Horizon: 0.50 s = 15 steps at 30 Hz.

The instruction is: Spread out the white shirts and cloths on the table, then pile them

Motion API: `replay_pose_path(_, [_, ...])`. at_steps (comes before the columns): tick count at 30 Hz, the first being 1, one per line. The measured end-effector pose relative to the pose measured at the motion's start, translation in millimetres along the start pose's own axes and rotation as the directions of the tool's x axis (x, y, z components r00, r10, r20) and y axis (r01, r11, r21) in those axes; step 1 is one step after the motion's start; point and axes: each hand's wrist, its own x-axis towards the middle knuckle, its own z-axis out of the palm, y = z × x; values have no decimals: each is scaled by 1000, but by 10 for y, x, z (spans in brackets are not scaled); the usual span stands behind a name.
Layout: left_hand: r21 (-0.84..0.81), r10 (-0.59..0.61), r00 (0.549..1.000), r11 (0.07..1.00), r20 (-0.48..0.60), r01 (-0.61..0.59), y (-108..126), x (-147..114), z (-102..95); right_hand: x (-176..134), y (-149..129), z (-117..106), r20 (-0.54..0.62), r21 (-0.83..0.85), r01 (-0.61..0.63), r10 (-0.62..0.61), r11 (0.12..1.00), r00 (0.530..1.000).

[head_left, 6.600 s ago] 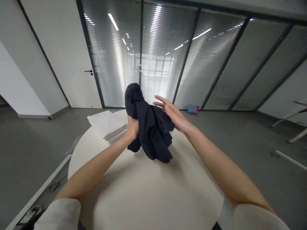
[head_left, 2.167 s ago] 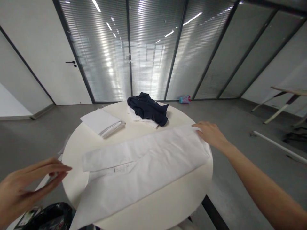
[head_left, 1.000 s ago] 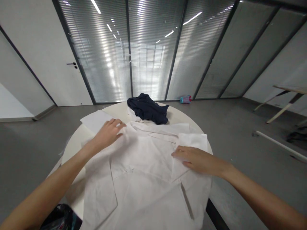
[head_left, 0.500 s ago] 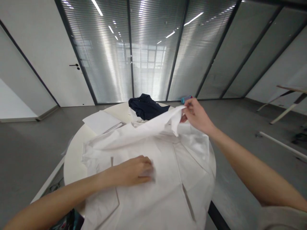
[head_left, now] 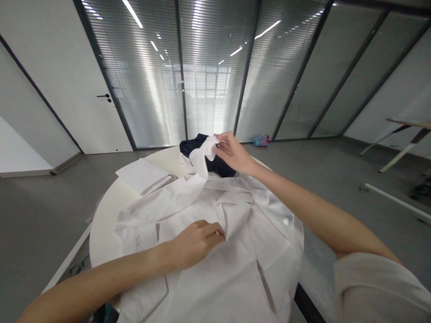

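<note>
White cotton covers most of the round table (head_left: pixel 101 215): a white shirt (head_left: pixel 229 269) lies spread open. The left hand (head_left: pixel 197 237) presses flat on its middle, fingers together on the cloth. The right hand (head_left: pixel 232 152) pinches a sleeve (head_left: pixel 188 184), lifted toward the dark garment (head_left: pixel 208 157) beside a folded white stack (head_left: pixel 143 175).

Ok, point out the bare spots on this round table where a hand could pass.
Bare tabletop shows on the left, between the folded white stack and the spread white shirt. The far side is crowded by the dark garment, where the right hand lifts a sleeve. The left hand presses the shirt's middle.
</note>
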Motion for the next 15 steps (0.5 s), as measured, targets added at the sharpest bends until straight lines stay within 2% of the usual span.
replay_pose_path(1, [-53,58,997,997,-57,-61,64,-2,-102,-37,-37,21,130,-60,23,-15,998,991])
replay_pose_path(2, [-98,89,989,990,-120,-101,124,-5,-217,-80,-92,29,282,-90,28,-2,995,959])
replay_pose_path(3, [-134,92,977,984,-192,-119,173,-7,-338,-124,-164,28,437,-87,14,26,996,899])
replay_pose_path(4, [-158,70,958,980,-279,-118,207,-5,-458,-169,-249,19,586,-53,-20,47,998,809])
replay_pose_path(5, [-172,30,926,980,-377,-102,223,3,-569,-211,-344,2,713,-1,-67,48,998,699])
replay_pose_path(7, [-217,-80,829,975,-554,-51,197,39,-740,-294,-543,-50,868,78,-164,14,983,497])
replay_pose_path(8, [-272,-156,780,962,-606,-20,159,65,-792,-338,-640,-88,899,87,-190,4,978,437])
replay_pose_path(9, [-358,-252,739,934,-625,16,107,94,-817,-387,-731,-135,912,79,-195,8,978,411])
replay_pose_path(10, [-469,-366,705,882,-607,55,46,123,-816,-442,-815,-192,914,55,-183,24,982,405])
replay_pose_path(11, [-592,-490,685,799,-539,105,-22,148,-788,-505,-893,-258,911,24,-164,46,986,409])
replay_pose_path(12, [-702,-597,683,691,-421,171,-92,166,-737,-576,-964,-333,908,-1,-141,61,990,415])
replay_pose_path(13, [-768,-664,697,586,-272,258,-159,176,-665,-652,-1028,-412,906,-13,-119,62,993,419])
replay_pose_path(14, [-771,-679,724,525,-125,359,-219,178,-578,-733,-1085,-491,907,-12,-98,52,995,418])
replay_pose_path(15, [-710,-651,759,535,-1,458,-266,171,-481,-814,-1134,-566,915,-6,-82,39,997,402])
